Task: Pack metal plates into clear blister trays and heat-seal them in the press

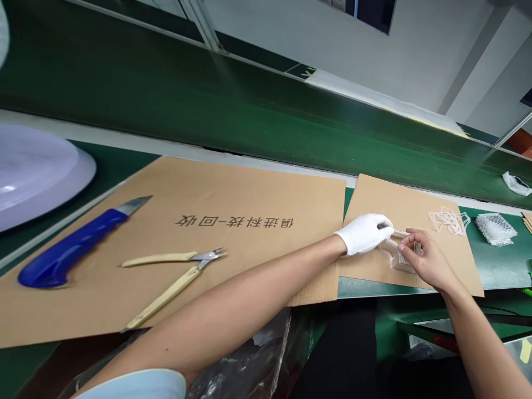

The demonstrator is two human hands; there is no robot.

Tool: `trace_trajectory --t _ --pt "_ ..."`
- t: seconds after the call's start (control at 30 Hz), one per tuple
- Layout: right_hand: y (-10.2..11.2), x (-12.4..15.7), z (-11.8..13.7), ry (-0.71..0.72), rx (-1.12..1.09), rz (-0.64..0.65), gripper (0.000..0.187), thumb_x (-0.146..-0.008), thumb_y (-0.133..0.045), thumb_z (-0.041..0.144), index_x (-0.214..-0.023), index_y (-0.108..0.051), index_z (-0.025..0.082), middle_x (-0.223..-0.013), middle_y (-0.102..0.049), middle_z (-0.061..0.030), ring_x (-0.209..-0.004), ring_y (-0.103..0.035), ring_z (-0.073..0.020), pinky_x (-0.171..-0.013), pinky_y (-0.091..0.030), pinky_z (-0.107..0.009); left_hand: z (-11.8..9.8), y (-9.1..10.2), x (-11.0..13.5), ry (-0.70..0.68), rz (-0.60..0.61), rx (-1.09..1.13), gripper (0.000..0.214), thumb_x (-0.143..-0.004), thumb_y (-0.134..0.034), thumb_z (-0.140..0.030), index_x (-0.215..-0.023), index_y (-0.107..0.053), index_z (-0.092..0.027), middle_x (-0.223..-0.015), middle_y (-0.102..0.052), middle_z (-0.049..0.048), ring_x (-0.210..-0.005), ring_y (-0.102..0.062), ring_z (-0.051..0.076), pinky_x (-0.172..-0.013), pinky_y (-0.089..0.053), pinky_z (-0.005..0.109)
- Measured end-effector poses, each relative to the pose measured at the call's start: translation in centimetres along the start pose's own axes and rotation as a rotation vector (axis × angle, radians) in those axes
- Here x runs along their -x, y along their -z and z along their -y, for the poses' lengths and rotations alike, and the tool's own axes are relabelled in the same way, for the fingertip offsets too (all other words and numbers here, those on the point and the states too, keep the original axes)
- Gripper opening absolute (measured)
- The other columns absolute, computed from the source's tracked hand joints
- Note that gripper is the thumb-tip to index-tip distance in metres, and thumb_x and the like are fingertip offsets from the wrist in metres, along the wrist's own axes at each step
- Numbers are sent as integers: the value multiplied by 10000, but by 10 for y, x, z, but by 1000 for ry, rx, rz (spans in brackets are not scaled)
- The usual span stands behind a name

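Note:
A clear plastic part (399, 260) with a curved outline is held between my two hands over the right-hand cardboard sheet (374, 194). My left hand (368, 234), in a white glove, pinches its upper left edge. Bare, my right hand (424, 256) grips the right side of the part with thumb and fingers. Just beyond, at the right of the sheet, lies a small pile of thin whitish plastic strips (446, 220). Further left, on the larger cardboard (249, 188), rest cutting pliers (183, 277) with spread yellow handles and a blue-handled knife (83, 244).
A pale lilac round tub or lid (41, 172) stands at the far left. Stacked clear pieces (496, 228) lie on the green table at the right. Behind runs a green belt (291, 122) with a white crumpled item (516, 183). A clear plastic bag (249, 360) hangs below the front edge.

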State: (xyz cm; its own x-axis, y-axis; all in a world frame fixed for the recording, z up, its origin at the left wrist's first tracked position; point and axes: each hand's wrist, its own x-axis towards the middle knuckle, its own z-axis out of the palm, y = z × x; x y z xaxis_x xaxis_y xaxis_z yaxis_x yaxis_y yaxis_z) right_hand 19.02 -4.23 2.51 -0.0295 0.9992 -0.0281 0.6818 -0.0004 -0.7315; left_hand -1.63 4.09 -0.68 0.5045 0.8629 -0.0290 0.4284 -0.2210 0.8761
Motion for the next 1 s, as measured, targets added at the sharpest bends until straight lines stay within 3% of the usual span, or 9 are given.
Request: trace_trajectory --t 0.13,0.37,0.6,0.73,0.87,1.0 --pt "-1 1 -1 6 -1 -6 223 -914 -707 471 -952 -728 252 -1386 -658 -151 -1479 -510 -356 -1204 -384 -562 -4 1 2 -1 -6 25 312 -937 -578 -459 -1018 -771 -228 -1088 -812 39 -1017 -732 252 -880 -535 336" --pt "-4 -1 -8 9 -22 -15 218 -902 -739 449 -1019 -740 265 -1400 -635 -137 -1437 -545 -346 -1244 -350 -592 0 3 0 5 34 57 351 -828 -727 -436 -1087 -762 -201 -1086 -810 45 -984 -752 249 -834 -558 314" --pt "-6 0 -16 22 -84 -52 337 -876 -724 470 -1135 -727 253 -1462 -618 -138 -1439 -551 -335 -1245 -362 -600 6 2 -3 -18 36 101 368 -993 -477 -443 -925 -747 -202 -910 -798 41 -799 -743 214 -723 -551 304" --pt "-4 1 -16 2 -125 -6 372 -859 -737 457 -1178 -718 268 -1491 -608 -125 -1493 -509 -325 -1258 -362 -582 3 -1 -2 9 -23 35 275 -913 -627 -432 -990 -778 -215 -989 -816 28 -901 -748 231 -773 -541 306" --pt "-3 0 -16 -17 -184 27 398 -834 -748 420 -1206 -711 283 -1517 -600 -109 -1549 -448 -321 -1271 -347 -584 1 -3 -2 22 -12 45 229 -892 -644 -376 -989 -782 -221 -965 -815 8 -880 -743 218 -756 -528 302" --pt "0 0 -10 -61 -159 -13 450 -785 -802 423 -1196 -706 268 -1479 -631 -108 -1430 -566 -343 -1222 -419 -597 -1 -2 -2 -10 -27 16 226 -913 -609 -353 -952 -789 -222 -968 -816 6 -887 -733 214 -772 -513 308"
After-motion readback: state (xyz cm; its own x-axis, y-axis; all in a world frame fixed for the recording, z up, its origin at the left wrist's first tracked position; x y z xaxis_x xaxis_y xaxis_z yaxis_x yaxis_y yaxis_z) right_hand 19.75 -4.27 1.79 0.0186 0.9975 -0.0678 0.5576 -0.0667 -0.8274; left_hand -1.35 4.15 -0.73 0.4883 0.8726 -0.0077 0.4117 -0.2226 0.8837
